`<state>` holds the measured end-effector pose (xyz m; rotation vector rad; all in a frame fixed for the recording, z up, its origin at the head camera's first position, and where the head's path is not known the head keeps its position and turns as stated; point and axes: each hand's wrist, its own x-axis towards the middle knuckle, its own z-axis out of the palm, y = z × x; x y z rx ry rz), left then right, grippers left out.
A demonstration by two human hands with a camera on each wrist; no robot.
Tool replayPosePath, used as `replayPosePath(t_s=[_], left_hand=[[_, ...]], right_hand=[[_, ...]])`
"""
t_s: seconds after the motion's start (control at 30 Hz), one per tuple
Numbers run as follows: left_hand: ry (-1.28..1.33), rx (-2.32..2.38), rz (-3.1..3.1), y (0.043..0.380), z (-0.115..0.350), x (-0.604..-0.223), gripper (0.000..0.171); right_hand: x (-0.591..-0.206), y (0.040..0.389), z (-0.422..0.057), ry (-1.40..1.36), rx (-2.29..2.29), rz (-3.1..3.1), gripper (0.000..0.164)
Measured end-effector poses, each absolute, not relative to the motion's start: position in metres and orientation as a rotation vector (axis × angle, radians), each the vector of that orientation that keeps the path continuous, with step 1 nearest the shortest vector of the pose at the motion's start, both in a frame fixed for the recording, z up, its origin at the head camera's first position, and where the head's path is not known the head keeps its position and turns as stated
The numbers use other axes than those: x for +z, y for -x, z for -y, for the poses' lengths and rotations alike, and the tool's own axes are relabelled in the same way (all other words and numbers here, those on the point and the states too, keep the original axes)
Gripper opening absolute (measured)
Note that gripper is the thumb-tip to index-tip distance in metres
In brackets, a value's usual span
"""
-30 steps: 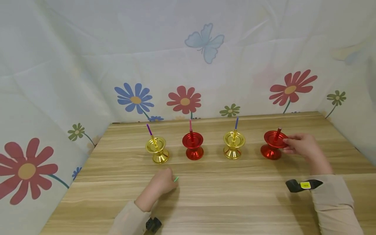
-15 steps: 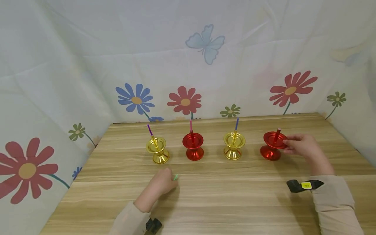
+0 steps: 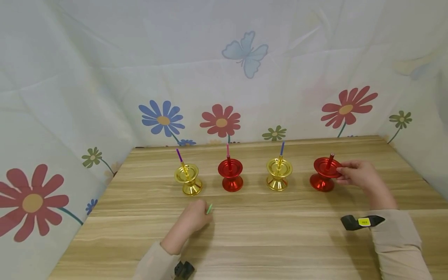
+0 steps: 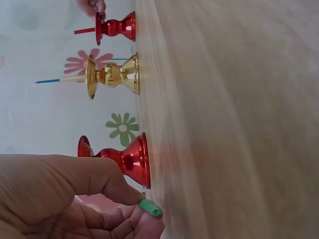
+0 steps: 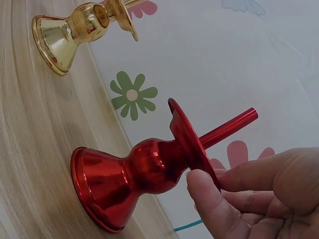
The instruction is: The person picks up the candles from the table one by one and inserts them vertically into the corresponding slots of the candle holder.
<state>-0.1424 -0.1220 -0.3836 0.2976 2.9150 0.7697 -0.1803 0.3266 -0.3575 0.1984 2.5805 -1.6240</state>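
My left hand is low over the front-left of the table and pinches a small green candle between thumb and fingers; one end sticks out. At the right, my right hand grips the dish rim of a red candle holder between thumb and fingers. That holder stands on the table, and its upright tube has no candle in it. To its left stand a gold holder with a blue candle, a red holder with a pink candle, and a gold holder with a tilted purple candle.
The holders form a row across the wooden table. Behind and at the sides hangs a white cloth printed with flowers and a butterfly. A black wrist device sits at each sleeve.
The green candle in my left fingers has turned to point more upward. My right hand keeps its grip on the red holder's rim. The view has shifted very slightly.
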Motion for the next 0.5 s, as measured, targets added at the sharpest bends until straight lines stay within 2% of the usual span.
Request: replayPosePath(t_s=[0.5], left_hand=[[-0.424,1.083,-3.006,0.145,0.1131,-0.384,0.007]], right_hand=[[-0.3562,0.1796,-0.3258,-0.212,-1.617,-2.576,0.046]])
